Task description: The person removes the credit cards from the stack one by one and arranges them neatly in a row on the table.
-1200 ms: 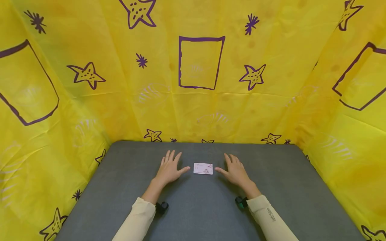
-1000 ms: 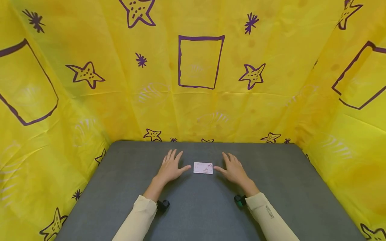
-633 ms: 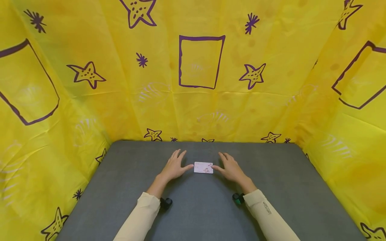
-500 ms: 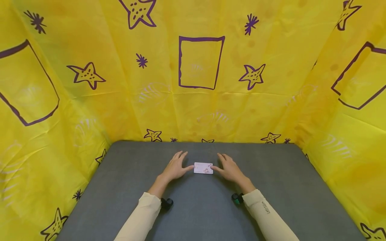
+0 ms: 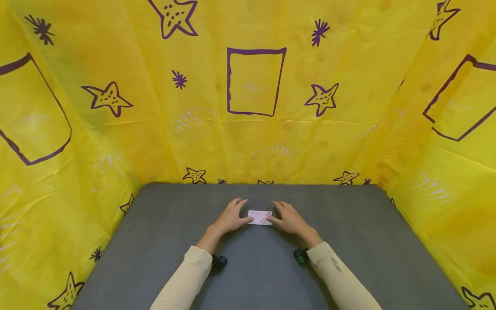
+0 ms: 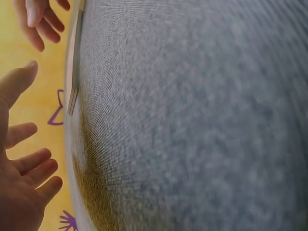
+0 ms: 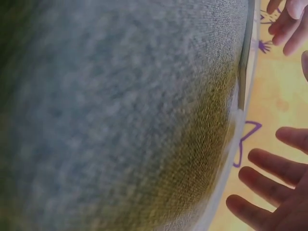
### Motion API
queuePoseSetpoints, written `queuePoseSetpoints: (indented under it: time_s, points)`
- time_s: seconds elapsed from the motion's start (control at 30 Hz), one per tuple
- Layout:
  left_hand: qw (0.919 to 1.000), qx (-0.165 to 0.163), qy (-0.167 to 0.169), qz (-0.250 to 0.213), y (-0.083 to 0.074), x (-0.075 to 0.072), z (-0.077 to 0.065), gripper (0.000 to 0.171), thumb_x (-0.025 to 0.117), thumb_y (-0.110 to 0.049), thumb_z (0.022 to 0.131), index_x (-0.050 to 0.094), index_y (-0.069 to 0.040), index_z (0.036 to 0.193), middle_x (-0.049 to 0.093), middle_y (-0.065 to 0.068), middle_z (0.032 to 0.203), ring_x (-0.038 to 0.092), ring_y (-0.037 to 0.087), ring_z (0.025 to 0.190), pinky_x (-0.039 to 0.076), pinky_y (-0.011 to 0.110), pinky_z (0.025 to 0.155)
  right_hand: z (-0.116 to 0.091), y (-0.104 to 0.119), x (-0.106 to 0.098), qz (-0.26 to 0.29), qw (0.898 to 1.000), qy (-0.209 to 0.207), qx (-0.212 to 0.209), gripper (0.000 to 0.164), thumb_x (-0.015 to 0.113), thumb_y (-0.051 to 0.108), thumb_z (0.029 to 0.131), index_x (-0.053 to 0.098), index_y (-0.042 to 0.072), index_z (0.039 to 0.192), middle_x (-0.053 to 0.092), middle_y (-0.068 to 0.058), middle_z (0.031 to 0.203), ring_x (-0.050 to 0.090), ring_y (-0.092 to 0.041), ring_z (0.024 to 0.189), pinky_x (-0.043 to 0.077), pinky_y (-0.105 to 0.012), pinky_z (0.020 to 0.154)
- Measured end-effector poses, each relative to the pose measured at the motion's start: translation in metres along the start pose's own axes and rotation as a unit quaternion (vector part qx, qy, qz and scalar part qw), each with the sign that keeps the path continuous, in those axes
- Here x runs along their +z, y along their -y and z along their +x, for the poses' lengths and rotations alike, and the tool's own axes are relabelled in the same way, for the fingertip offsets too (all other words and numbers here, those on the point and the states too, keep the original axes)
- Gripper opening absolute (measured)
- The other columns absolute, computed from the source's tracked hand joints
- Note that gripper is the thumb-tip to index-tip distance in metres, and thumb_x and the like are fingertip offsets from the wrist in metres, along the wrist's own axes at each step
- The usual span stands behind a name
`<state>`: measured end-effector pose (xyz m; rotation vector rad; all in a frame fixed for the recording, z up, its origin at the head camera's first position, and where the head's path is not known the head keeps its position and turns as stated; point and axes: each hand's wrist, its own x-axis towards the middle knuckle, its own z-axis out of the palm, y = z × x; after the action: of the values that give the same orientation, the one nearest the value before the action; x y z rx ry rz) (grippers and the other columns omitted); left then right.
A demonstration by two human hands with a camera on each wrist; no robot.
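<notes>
A small pale rectangular card (image 5: 259,218) with reddish printed figures lies flat on the grey table, centred between both hands in the head view. From the left wrist, its edge shows several thin layers, like a small stack of cards (image 6: 73,72). My left hand (image 5: 230,218) is at its left side, fingers spread, thumb above the card's left end. On the other side my right hand (image 5: 289,219) mirrors it, thumb over the right end. Both wrist views show the left hand (image 6: 24,183) and right hand (image 7: 279,187) raised off the surface, holding nothing.
The grey cloth-covered table (image 5: 255,275) reaches back to a yellow curtain (image 5: 255,142) with purple starfish drawings, which also closes in both sides. Dark wrist-worn devices sit on the left wrist (image 5: 219,261) and the right wrist (image 5: 300,255).
Both hands have moved inward toward each other, so their thumbs now overlap the card's ends from above. The card has stayed in place on the table.
</notes>
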<state>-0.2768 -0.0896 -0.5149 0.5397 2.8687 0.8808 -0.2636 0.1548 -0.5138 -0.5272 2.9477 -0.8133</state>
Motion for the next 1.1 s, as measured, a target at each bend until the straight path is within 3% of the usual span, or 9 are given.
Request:
queuePoseSetpoints:
  time_s: [0.43, 0.7, 0.97, 1.1]
  points:
    - [0.9991, 0.039, 0.012, 0.015, -0.002, 0.009, 0.006, 0.06, 0.073, -0.033, 0.085, 0.055, -0.004, 0.134, 0.053, 0.02, 0.137, 0.046, 0.037, 0.129, 0.038, 0.051, 0.107, 0.01, 0.004, 0.007, -0.016, 0.998, 0.025, -0.047, 0.056, 0.068, 0.036, 0.09, 0.057, 0.0, 0.131, 0.059, -0.021, 0.127, 0.055, -0.037, 0.115, 0.043, -0.052, 0.099]
    - [0.9986, 0.044, 0.022, 0.022, -0.002, 0.012, 0.008, 0.049, 0.075, -0.029, 0.084, 0.061, -0.006, 0.125, 0.059, 0.015, 0.129, 0.049, 0.034, 0.126, 0.039, 0.048, 0.106, 0.014, 0.008, 0.007, -0.03, 0.996, 0.039, -0.07, 0.045, 0.073, 0.028, 0.086, 0.064, 0.001, 0.122, 0.063, -0.016, 0.114, 0.058, -0.031, 0.104, 0.046, -0.048, 0.092]
    - [0.9982, 0.048, 0.024, 0.028, -0.006, 0.012, 0.009, 0.043, 0.077, -0.025, 0.083, 0.064, -0.006, 0.119, 0.061, 0.013, 0.125, 0.052, 0.032, 0.122, 0.04, 0.046, 0.105, 0.016, 0.01, 0.006, -0.053, 0.993, 0.042, -0.093, 0.041, 0.078, 0.02, 0.082, 0.067, 0.0, 0.116, 0.065, -0.016, 0.11, 0.058, -0.032, 0.099, 0.047, -0.048, 0.089]
    - [0.9969, 0.066, 0.026, 0.035, -0.007, 0.012, 0.011, 0.042, 0.078, -0.021, 0.081, 0.065, -0.004, 0.117, 0.062, 0.013, 0.124, 0.053, 0.032, 0.12, 0.041, 0.046, 0.104, 0.018, 0.01, 0.005, -0.058, 0.993, 0.043, -0.097, 0.039, 0.078, 0.017, 0.081, 0.068, 0.001, 0.115, 0.065, -0.016, 0.112, 0.059, -0.032, 0.1, 0.047, -0.047, 0.09]
